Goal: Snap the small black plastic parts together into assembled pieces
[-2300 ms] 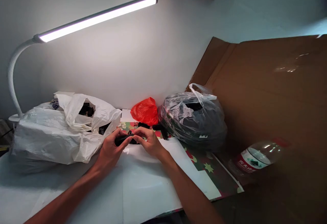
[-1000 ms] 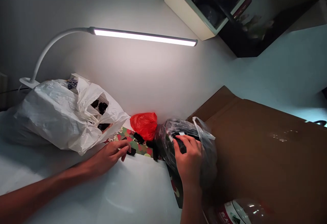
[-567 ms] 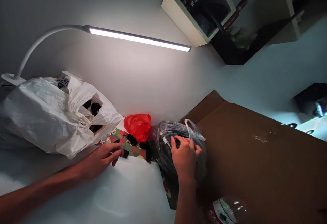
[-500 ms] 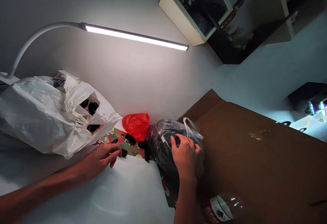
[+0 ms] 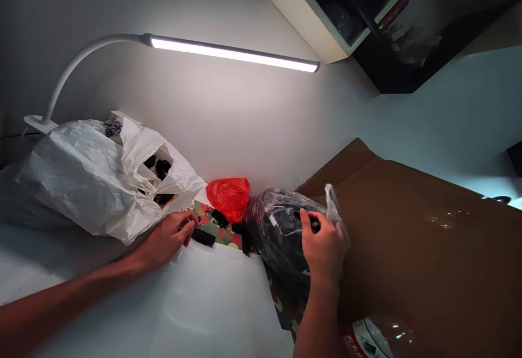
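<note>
1. At the top of the clear bag (image 5: 281, 244), the right hand (image 5: 325, 246) has its thumb and fingers bent a bit apart; I can't tell if they hold anything.
2. Just right of the left hand (image 5: 171, 235) lies a black piece (image 5: 204, 237). That hand is loosely curled; its grip is hidden.
3. Between the hands, farther back, sits a red bag (image 5: 229, 199).
</note>
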Tool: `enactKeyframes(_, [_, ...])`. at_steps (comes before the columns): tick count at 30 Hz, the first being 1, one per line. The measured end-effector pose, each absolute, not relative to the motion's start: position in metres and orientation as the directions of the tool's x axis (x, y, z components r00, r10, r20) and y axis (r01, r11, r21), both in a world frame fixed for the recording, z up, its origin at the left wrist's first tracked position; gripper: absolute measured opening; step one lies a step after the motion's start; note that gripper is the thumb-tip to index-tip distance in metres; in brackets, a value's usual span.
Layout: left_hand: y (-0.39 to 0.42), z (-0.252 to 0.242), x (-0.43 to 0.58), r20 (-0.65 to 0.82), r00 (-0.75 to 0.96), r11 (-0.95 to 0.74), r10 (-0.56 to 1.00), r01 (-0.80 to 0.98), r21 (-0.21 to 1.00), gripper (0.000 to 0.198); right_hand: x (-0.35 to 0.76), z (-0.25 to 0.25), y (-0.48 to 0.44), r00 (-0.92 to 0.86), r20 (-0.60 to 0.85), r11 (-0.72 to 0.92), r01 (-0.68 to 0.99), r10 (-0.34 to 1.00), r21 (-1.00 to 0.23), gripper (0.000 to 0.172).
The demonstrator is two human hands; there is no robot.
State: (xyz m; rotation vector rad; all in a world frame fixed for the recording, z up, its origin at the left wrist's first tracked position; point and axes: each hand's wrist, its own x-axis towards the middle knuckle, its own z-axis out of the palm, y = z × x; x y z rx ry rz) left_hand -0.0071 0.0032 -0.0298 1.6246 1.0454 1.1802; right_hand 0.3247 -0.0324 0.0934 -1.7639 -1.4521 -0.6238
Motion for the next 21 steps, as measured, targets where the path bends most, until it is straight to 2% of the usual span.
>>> enactKeyframes(2, [0.003, -0.027, -0.007, 0.242, 0.193, -0.271, 0.951, 0.143, 0.952, 0.019, 0.305, 0.085, -0.037, 0.083, 0.876, 0.117, 0.981, 0.475, -0.156, 0.041])
enactKeyframes(4, [0.001, -0.023, -0.007, 0.214, 0.203, -0.251, 0.955, 0.175, 0.952, 0.018, 0.277, 0.071, -0.041, -0.047, 0.904, 0.285, 0.955, 0.424, -0.085, 0.033])
enactKeyframes(6, [-0.001, -0.019, -0.006, 0.189, 0.223, -0.238, 0.956, 0.220, 0.946, 0.019, 0.248, 0.052, -0.042, -0.164, 0.850, 0.402, 0.914, 0.501, -0.060, 0.027])
enactKeyframes(7, [-0.002, -0.018, -0.007, 0.186, 0.230, -0.240, 0.955, 0.236, 0.942, 0.020, 0.234, 0.042, -0.041, -0.208, 0.784, 0.428, 0.900, 0.585, -0.080, 0.023])
enactKeyframes(9, [-0.004, -0.016, -0.007, 0.196, 0.233, -0.253, 0.952, 0.248, 0.935, 0.021, 0.214, 0.021, -0.037, -0.265, 0.604, 0.427, 0.893, 0.752, -0.140, 0.011])
enactKeyframes(10, [-0.004, -0.016, -0.008, 0.202, 0.230, -0.258, 0.952, 0.251, 0.933, 0.022, 0.206, 0.012, -0.034, -0.275, 0.506, 0.411, 0.894, 0.818, -0.177, 0.015])
enactKeyframes(12, [-0.003, -0.018, -0.009, 0.205, 0.221, -0.261, 0.953, 0.264, 0.928, 0.022, 0.198, -0.004, -0.028, -0.272, 0.348, 0.364, 0.901, 0.897, -0.235, 0.033])
enactKeyframes(14, [-0.001, -0.020, -0.009, 0.221, 0.230, -0.282, 0.948, 0.283, 0.917, 0.022, 0.195, -0.015, -0.022, -0.268, 0.261, 0.337, 0.901, 0.927, -0.274, 0.041])
enactKeyframes(17, [0.000, -0.023, -0.010, 0.251, 0.251, -0.321, 0.935, 0.295, 0.900, 0.022, 0.194, -0.019, -0.019, -0.273, 0.221, 0.333, 0.890, 0.937, -0.313, 0.036])
enactKeyframes(21, [-0.004, -0.019, -0.011, 0.220, 0.268, -0.296, 0.938, 0.289, 0.910, 0.030, 0.197, -0.005, -0.026, -0.277, 0.287, 0.374, 0.847, 0.917, -0.379, 0.033])
